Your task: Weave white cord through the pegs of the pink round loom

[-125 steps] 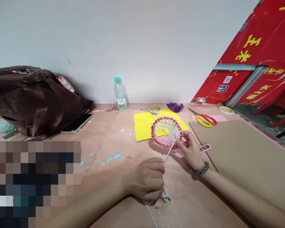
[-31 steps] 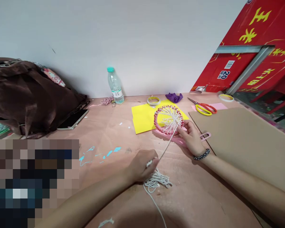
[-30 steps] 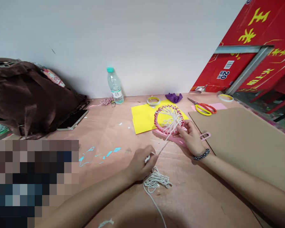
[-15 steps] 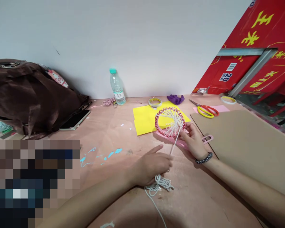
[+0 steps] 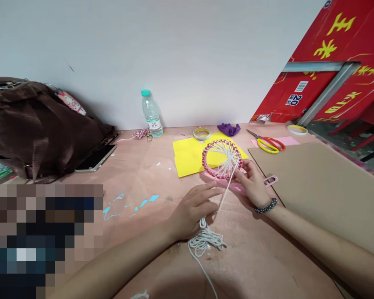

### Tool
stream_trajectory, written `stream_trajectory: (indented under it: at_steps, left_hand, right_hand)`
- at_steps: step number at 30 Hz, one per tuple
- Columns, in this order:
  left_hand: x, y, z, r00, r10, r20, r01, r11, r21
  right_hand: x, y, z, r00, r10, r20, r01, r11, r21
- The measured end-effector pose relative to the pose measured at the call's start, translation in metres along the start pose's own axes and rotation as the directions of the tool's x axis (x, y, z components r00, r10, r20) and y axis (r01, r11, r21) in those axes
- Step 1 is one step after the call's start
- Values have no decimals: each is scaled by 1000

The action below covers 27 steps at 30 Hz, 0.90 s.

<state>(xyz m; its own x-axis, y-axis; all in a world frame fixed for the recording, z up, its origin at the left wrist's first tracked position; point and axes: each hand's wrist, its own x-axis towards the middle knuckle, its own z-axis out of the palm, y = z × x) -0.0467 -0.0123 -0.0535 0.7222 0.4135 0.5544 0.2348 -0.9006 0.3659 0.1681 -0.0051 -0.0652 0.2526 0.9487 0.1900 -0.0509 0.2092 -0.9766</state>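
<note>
My right hand [image 5: 252,185], with a dark beaded bracelet at the wrist, pinches the lower right edge of a ring [image 5: 205,160] wrapped in red-and-white cord. White strands fan across the ring's opening and gather toward its right side. From there a white cord [image 5: 227,192] runs down, taut, to my left hand [image 5: 198,209], which is closed on it with the index and middle fingers loosely extended. Its fingertips partly hide the grip. Below the left palm lies a loose heap of the same cord [image 5: 207,241], one tail trailing toward the front edge.
Yellow paper [image 5: 187,155], a tape roll [image 5: 202,133] and purple cloth [image 5: 229,129] lie behind the ring. Scissors [image 5: 269,145] and brown cardboard [image 5: 324,178] are at right. A bottle [image 5: 152,116], a phone [image 5: 96,158] and a dark bag [image 5: 40,128] stand or lie at left.
My left hand has shifted slightly up and its fingers have loosened and stretched out. More of the cord heap shows below it. My right hand and the ring stay nearly in place.
</note>
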Motion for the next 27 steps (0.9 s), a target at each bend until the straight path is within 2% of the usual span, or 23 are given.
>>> stream_trajectory:
  at_steps: [2,3,5,7,9,11,12,14,15,17,19,21,22,24,27]
  left_hand:
    - [-3,-1,0,983,178,42,-178,984,-6]
    - [-5,-1,1,970,233,74,-231,972,-31]
    - [-8,-1,3,956,267,124,-259,963,-74]
    - [-10,-1,5,976,156,153,-149,987,-53]
    - [-11,0,7,987,-91,133,93,996,-6]
    - [-9,-1,8,933,-346,102,347,938,11]
    - [-7,-2,8,897,-428,106,429,903,19]
    - [-4,-4,7,861,-475,180,468,880,84]
    - [-3,-5,6,863,-451,227,429,892,142]
    - [-3,-5,5,901,-341,268,275,927,254]
    - [-5,-3,4,967,-172,187,105,942,318]
    - [-6,1,3,999,33,38,-45,939,340]
    - [-6,2,2,992,128,-16,-115,931,346]
    - [-5,5,1,963,264,-51,-231,909,347]
    - [-5,4,1,942,335,-2,-324,913,249]
  right_hand:
    - [0,0,0,1000,-19,-6,18,1000,-13]
    - [0,1,0,1000,-22,-4,22,1000,-12]
    - [0,1,0,1000,-20,2,20,1000,-10]
    - [0,1,0,1000,-10,13,10,1000,-14]
    - [-1,2,0,1000,-5,20,5,1000,-10]
    - [0,2,-1,1000,3,26,-3,1000,8]
    - [0,2,-1,1000,4,26,-5,1000,17]
    - [0,2,-2,1000,-1,22,0,1000,28]
    - [-1,1,-2,1000,-5,20,4,1000,29]
    - [-1,1,-3,1000,-14,17,14,1000,17]
    - [-2,0,-3,1000,-17,10,17,1000,-10]
    - [-2,-1,-2,1000,-21,6,21,999,-34]
    - [-3,-2,-2,1000,-26,4,26,999,-39]
    - [-3,-2,-1,999,-32,8,32,999,-43]
    - [-3,-2,-1,999,-30,10,30,999,-42]
